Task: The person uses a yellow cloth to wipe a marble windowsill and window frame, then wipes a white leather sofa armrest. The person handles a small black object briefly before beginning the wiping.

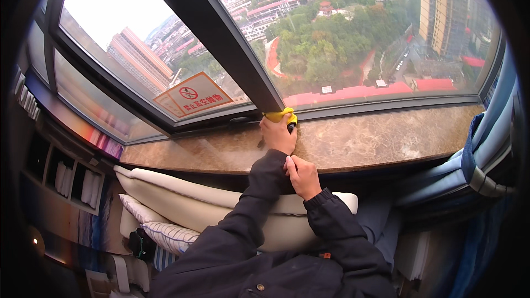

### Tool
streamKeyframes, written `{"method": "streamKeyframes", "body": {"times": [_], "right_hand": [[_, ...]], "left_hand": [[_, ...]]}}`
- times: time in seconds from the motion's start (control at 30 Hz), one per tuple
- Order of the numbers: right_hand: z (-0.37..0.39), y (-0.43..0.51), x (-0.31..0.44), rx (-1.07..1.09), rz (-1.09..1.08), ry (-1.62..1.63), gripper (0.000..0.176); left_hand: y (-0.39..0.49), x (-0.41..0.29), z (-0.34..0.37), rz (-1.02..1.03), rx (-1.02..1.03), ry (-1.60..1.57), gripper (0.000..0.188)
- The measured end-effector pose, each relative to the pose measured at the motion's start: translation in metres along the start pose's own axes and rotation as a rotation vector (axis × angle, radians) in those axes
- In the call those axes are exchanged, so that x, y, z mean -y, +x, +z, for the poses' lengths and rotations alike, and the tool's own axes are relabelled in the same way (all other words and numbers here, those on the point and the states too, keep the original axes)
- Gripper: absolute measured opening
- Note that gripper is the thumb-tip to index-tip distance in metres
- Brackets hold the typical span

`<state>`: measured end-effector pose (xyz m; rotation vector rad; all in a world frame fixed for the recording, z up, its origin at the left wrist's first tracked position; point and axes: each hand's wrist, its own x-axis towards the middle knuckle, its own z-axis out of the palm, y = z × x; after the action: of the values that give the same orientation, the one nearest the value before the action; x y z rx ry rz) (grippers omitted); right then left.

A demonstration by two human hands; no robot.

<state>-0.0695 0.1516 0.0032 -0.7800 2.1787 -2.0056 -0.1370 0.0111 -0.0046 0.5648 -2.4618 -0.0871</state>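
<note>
My left hand (279, 134) grips a yellow cloth (286, 111) at the foot of the dark window mullion (244, 49), where the frame meets the brown marble windowsill (372, 138). A small dark piece shows between the cloth and my fingers; what it is I cannot tell. My right hand (305, 177) is closed on the cuff of my left sleeve (276, 161), just in front of the sill's edge. Both my arms reach forward over the cream sofa back (223, 203) in a dark jacket.
Large window panes (331, 41) rise behind the sill, one with a warning sticker (193, 94). A blue curtain (468, 165), tied back, hangs at the right. Striped cushions (169, 236) lie on the sofa at the left. A dark window handle (242, 121) sits low on the frame.
</note>
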Motion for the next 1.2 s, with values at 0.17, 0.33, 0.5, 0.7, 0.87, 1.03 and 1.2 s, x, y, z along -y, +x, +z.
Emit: {"method": "streamKeyframes", "body": {"times": [0.17, 0.33, 0.5, 0.7, 0.87, 1.03, 1.2], "right_hand": [[0.000, 0.000, 0.006, 0.003, 0.011, 0.069, 0.036], [-0.003, 0.000, 0.003, 0.019, 0.013, 0.093, 0.039], [-0.005, 0.001, 0.007, 0.061, 0.113, 0.202, 0.043], [-0.007, 0.000, 0.009, 0.058, 0.123, 0.214, 0.043], [0.000, -0.001, 0.013, 0.054, 0.099, 0.255, 0.041], [-0.005, -0.004, 0.011, 0.063, 0.120, 0.217, 0.040], [-0.009, 0.001, 0.012, 0.070, 0.128, 0.196, 0.042]], "left_hand": [[0.001, 0.007, -0.001, 0.024, -0.028, 0.003, 0.054], [0.041, -0.001, -0.045, 0.088, -0.235, -0.052, 0.058], [0.121, -0.016, -0.124, 0.233, -0.533, -0.067, 0.060], [0.126, -0.026, -0.133, 0.191, -0.546, -0.003, 0.063], [0.022, 0.011, -0.024, 0.116, -0.105, 0.021, 0.054], [0.032, -0.002, -0.036, 0.093, -0.152, -0.064, 0.048], [0.108, -0.026, -0.122, 0.182, -0.471, -0.057, 0.048]]}}
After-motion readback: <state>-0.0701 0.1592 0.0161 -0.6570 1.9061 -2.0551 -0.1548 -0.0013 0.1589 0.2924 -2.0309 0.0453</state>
